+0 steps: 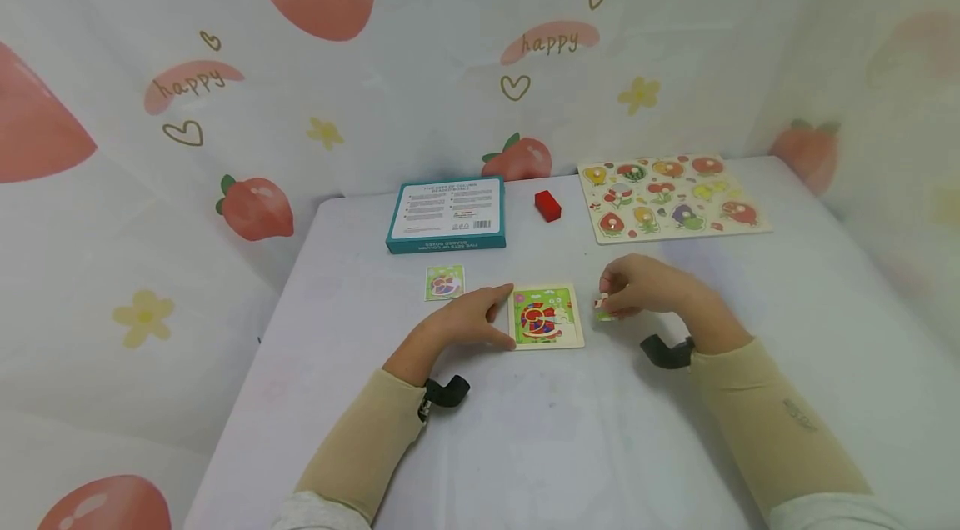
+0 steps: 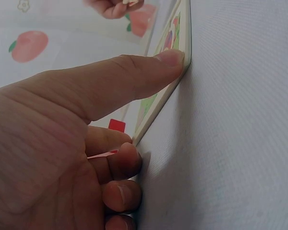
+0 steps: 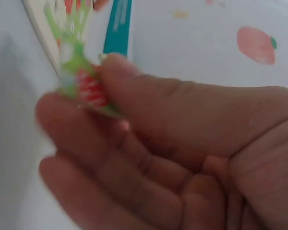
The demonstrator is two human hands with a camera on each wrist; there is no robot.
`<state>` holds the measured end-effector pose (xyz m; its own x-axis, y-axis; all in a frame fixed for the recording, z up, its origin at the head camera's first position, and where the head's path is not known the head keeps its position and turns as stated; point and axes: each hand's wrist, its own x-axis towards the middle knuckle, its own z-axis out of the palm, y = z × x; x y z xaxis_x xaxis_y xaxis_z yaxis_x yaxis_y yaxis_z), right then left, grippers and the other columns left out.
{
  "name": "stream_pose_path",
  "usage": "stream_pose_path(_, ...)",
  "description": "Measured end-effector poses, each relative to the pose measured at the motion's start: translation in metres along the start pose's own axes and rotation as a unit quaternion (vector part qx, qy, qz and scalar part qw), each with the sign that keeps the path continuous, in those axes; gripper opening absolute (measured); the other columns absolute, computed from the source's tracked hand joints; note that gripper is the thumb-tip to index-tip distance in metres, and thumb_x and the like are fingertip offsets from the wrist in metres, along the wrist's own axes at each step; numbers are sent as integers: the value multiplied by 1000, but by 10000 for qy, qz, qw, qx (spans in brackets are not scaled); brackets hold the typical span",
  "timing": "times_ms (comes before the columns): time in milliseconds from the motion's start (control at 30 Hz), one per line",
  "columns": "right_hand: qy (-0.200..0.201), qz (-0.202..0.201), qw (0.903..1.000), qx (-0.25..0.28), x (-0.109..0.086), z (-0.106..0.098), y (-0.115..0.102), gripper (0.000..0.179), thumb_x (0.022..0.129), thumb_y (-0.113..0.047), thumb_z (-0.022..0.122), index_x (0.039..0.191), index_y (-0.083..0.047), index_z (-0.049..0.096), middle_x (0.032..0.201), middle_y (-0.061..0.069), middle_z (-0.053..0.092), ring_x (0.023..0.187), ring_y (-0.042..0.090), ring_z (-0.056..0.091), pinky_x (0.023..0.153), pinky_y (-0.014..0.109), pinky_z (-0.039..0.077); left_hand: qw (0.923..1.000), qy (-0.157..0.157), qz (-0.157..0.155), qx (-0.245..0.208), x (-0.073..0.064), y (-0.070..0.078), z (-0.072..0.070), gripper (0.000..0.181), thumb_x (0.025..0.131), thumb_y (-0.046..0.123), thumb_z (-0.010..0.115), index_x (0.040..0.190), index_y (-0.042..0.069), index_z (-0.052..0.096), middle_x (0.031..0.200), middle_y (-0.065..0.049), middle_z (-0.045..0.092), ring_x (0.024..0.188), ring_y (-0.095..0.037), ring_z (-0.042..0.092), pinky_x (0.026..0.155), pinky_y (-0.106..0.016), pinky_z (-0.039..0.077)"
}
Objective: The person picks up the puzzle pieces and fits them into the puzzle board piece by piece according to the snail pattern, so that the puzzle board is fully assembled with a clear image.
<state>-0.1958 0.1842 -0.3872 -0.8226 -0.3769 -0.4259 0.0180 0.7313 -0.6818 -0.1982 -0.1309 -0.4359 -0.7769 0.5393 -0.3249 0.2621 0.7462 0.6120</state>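
Note:
A small square jigsaw board with a snail picture in red, blue and green lies on the table; bare wood shows at its right side. My left hand holds the board's left edge, thumb at the near corner and forefinger at the far corner. In the left wrist view the thumb lies along the board's rim. Just right of the board, my right hand pinches a jigsaw piece, green with red and white, between thumb and fingers. Fingers cover part of that piece.
A small picture card lies beyond my left hand. Further back are a teal-edged box, a red block and a fruit peg board. A printed curtain hangs behind the white-covered table.

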Motion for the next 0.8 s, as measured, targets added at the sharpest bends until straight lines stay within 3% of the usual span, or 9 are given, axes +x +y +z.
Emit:
stream_pose_path(167,-132,-101,9988,453,6,17,-14,20,91,-13,79,103,-2,67,89,9,64,76,20,64,73,31,58,10000,-13,53,-4,0,-1,0,99,82,36,88,161,13,34,87,-4,44,80,-16,44,71,-32,35)
stream_pose_path(300,-98,-192,9987,469,12,31,-19,20,90,-14,80,104,-4,69,88,9,62,75,20,62,71,30,56,10000,-3,3,-12,-1,0,1,99,81,35,89,161,13,34,87,-5,44,81,-16,45,72,-32,36)
stream_pose_path(667,513,-273,9974,-431,24,56,-15,12,89,-17,82,96,-10,75,82,3,66,71,18,58,68,31,49,10000,-42,-72,16,-1,0,2,100,82,36,88,162,15,34,90,-5,46,83,-16,45,73,-33,37)
stream_pose_path(800,645,-192,9971,-359,25,56,-17,15,89,-18,83,95,-7,74,84,4,66,72,18,58,68,31,49,9999,-12,-104,-28,-1,0,-1,99,82,36,88,162,15,34,91,-6,46,85,-18,46,74,-34,37)
